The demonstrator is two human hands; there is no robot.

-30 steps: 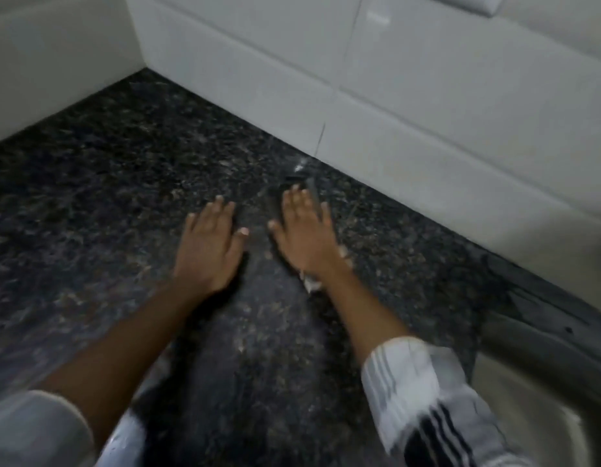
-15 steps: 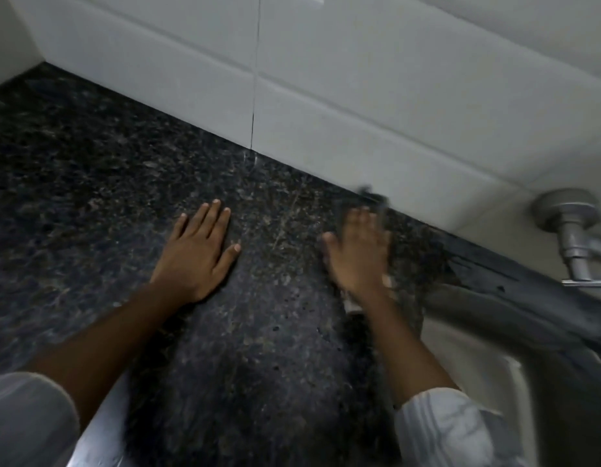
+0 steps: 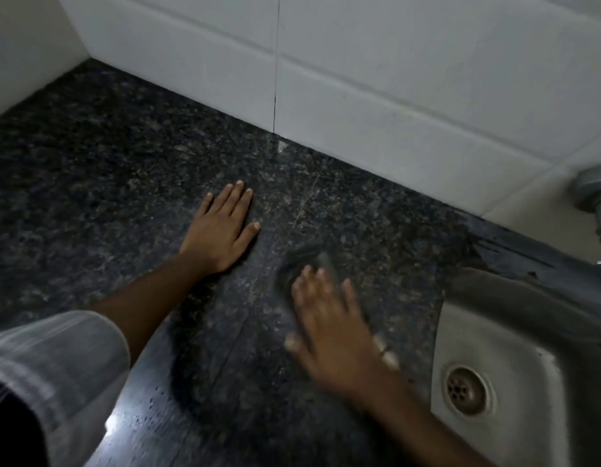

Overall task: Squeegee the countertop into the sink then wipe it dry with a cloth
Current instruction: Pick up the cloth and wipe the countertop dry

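Head view: left hand point(image 3: 221, 230) lies flat, fingers spread, on countertop point(image 3: 107, 163); right hand's point(image 3: 333, 328) grip is blurred, cannot tell.

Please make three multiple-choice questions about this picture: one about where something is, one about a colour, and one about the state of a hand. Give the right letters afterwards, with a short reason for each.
1. Where is the sink relative to the right hand?
A. On its left
B. On its right
C. Behind the left hand

2. What colour is the countertop?
A. Dark speckled stone
B. Plain white
C. Light wood

3. How is the left hand placed?
A. Closed in a fist
B. Raised in the air
C. Flat on the countertop, fingers stretched out

Answers:
1. B: the metal basin with its drain lies to the right of the right hand.
2. A: the surface is black-grey with small light flecks, while the wall tiles are white.
3. C: the palm lies down on the stone with the fingers straight.
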